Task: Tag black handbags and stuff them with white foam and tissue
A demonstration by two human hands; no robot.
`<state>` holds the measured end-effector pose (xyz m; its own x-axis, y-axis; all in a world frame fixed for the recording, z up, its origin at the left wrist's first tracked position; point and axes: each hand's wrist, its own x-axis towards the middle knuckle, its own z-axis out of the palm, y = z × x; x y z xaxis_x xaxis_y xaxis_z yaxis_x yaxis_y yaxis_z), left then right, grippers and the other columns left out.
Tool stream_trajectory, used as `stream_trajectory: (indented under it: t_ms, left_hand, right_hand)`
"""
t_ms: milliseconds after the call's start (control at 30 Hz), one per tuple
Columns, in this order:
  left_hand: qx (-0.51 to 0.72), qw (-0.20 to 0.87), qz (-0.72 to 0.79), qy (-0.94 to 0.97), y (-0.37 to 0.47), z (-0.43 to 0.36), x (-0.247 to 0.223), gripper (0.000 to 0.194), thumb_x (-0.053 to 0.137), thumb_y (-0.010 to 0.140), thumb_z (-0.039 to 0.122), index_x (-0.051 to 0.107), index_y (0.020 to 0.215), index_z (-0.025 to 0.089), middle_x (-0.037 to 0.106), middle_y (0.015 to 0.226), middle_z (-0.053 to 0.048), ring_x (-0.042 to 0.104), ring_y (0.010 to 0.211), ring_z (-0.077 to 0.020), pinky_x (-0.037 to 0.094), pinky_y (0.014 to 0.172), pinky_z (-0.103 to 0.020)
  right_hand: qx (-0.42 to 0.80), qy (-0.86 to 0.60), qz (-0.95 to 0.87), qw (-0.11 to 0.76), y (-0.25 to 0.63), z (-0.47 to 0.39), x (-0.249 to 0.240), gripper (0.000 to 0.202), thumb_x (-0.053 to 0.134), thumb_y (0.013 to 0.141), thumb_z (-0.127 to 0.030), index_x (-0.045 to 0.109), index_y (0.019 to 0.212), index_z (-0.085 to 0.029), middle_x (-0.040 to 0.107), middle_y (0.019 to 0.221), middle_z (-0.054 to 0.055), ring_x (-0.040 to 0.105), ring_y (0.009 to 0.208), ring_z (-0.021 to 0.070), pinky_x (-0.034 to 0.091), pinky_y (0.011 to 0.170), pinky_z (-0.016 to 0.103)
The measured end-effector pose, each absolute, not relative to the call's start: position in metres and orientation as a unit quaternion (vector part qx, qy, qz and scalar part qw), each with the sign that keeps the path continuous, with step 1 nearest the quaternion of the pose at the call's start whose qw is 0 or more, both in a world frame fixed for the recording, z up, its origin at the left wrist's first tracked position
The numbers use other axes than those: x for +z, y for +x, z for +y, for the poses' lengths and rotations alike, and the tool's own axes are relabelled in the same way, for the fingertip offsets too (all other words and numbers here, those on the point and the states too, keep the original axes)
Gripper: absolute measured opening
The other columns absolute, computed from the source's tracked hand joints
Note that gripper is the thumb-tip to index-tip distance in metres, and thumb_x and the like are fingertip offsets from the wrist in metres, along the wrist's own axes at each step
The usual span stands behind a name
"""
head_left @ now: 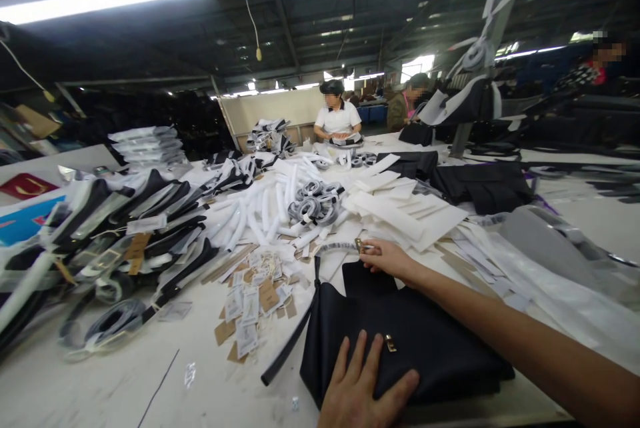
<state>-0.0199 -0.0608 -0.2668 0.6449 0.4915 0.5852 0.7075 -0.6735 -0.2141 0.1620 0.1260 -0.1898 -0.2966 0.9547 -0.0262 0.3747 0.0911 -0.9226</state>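
Observation:
A black bag [440,341] lies on the white table [200,381], with a gold clasp [390,343] on its front. My left hand [367,381] rests on the bag's front with its fingers spread, just below the clasp. Above the bag's top edge, my right hand [383,258] pinches a small gold fitting [359,246] at the end of a plastic-wrapped handle [337,247]. A black flap [369,280] stands up beneath the right hand. From the bag's left side a thin black strap [290,353] runs down onto the table.
Paper tags [253,301] are heaped left of the bag. Behind them lie white tubes [273,205], wrapped coils [315,201] and white sheets [407,208]. Wrapped black bags [165,215] are stacked at left. Clear plastic [560,288] lies at right. A person [337,115] works across the table.

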Motion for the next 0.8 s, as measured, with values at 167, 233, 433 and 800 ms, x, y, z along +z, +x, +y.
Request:
stream_trajectory:
  t_ms: [167, 233, 433, 800]
  left_hand:
    - [-0.254, 0.246, -0.341, -0.871, -0.021, -0.058, -0.272, 0.070, 0.056, 0.091, 0.058, 0.028, 0.153, 0.040, 0.064, 0.133, -0.012, 0.062, 0.122, -0.0304, 0.055, 0.094, -0.043]
    - [-0.237, 0.232, -0.338, -0.881, -0.022, -0.059, -0.266, 0.069, 0.053, 0.092, 0.059, 0.028, 0.153, 0.039, 0.063, 0.134, -0.014, 0.061, 0.123, -0.0311, 0.056, 0.092, -0.044]
    - [-0.230, 0.181, -0.347, -0.891, -0.021, -0.065, -0.249, 0.065, 0.050, 0.094, 0.056, 0.028, 0.152, 0.040, 0.062, 0.135, -0.016, 0.060, 0.124, -0.0336, 0.058, 0.090, -0.047]
    - [-0.220, 0.230, -0.346, -0.883, -0.022, -0.063, -0.262, 0.062, 0.058, 0.095, 0.036, 0.031, 0.150, 0.045, 0.063, 0.136, -0.006, 0.061, 0.124, -0.0271, 0.057, 0.095, -0.041]
  right_hand:
    - [0.533, -0.423, -0.637, 0.362, 0.184, 0.080, -0.178, 0.041, 0.075, 0.080, -0.042, 0.059, 0.111, -0.019, 0.067, 0.124, 0.012, 0.067, 0.112, 0.0238, 0.053, 0.100, 0.039]
    - [0.574, -0.387, -0.622, 0.366, 0.193, 0.058, -0.172, 0.039, 0.078, 0.080, -0.038, 0.059, 0.109, -0.019, 0.065, 0.129, 0.012, 0.064, 0.118, 0.0246, 0.046, 0.108, 0.042]
    - [0.577, -0.377, -0.643, 0.334, 0.201, 0.009, -0.166, 0.036, 0.080, 0.080, -0.032, 0.063, 0.110, -0.020, 0.058, 0.140, 0.014, 0.060, 0.124, 0.0267, 0.045, 0.111, 0.046]
    - [0.455, -0.408, -0.718, 0.332, 0.202, 0.001, -0.172, 0.017, 0.078, 0.081, -0.031, 0.077, 0.096, -0.024, 0.068, 0.128, 0.008, 0.066, 0.114, 0.0270, 0.054, 0.100, 0.041]
